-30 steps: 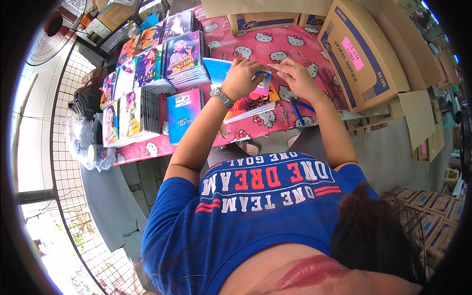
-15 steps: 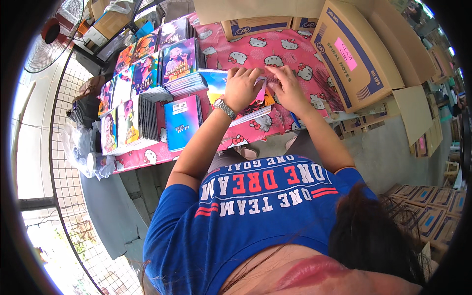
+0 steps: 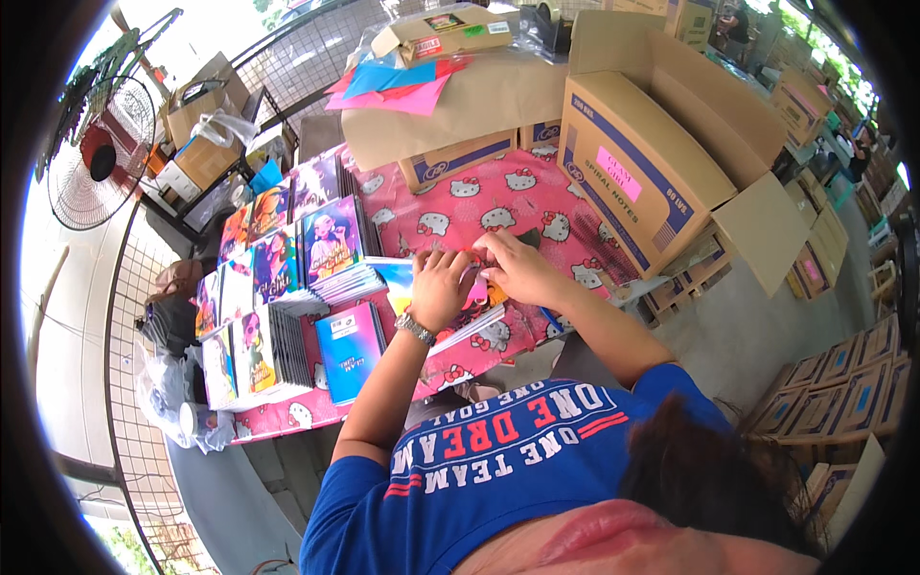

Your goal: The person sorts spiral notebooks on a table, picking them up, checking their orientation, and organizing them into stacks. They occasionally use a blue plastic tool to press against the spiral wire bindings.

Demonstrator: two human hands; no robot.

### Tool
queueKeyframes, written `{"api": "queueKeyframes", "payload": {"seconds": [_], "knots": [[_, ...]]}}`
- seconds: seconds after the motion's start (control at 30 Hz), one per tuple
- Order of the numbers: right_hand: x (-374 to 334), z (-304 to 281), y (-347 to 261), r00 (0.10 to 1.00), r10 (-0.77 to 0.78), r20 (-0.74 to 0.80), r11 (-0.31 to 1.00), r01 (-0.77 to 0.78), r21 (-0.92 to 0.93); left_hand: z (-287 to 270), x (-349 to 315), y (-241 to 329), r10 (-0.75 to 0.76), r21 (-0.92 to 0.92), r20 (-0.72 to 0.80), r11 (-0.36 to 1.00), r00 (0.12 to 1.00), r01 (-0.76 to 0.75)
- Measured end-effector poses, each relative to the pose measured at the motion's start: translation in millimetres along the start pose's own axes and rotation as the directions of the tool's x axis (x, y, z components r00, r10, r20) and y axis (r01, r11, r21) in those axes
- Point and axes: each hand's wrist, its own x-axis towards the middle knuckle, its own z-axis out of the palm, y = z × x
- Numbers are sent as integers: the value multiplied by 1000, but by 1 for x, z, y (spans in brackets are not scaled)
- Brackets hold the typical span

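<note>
Both my hands work at a spiral notebook [image 3: 486, 312] with a bright illustrated cover, on top of a small pile near the table's front edge. My left hand [image 3: 441, 287], a metal watch at its wrist, has its fingers curled over the cover. My right hand [image 3: 520, 270] pinches at the notebook's upper edge, its fingertips close to the left ones. Between the thumbs shows a pink patch; the fingers partly hide what is gripped. Left of them lies a blue-and-pink notebook [image 3: 351, 356]. Beyond it stand stacks of illustrated notebooks [image 3: 333, 240].
A pink patterned cloth [image 3: 450, 206] covers the table. An open carton [image 3: 632, 172] stands at the right, with coloured sheets [image 3: 393, 84] on cardboard at the back. A blue pen [image 3: 551, 319] lies beside the pile. A fan [image 3: 101, 153] stands far left; cartons [image 3: 834, 383] are stacked at right.
My view has tilted up, so the table sits lower in the picture and more of the background shows. My right fingertips have drawn closer to my left hand over the notebook.
</note>
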Motion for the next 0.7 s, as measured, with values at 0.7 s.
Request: {"api": "queueKeyframes", "payload": {"seconds": [0.7], "knots": [[9,-1,55,773,-163,613,193,-584,788,-2,-20,-12,-231,-98,104,966,967,241]]}}
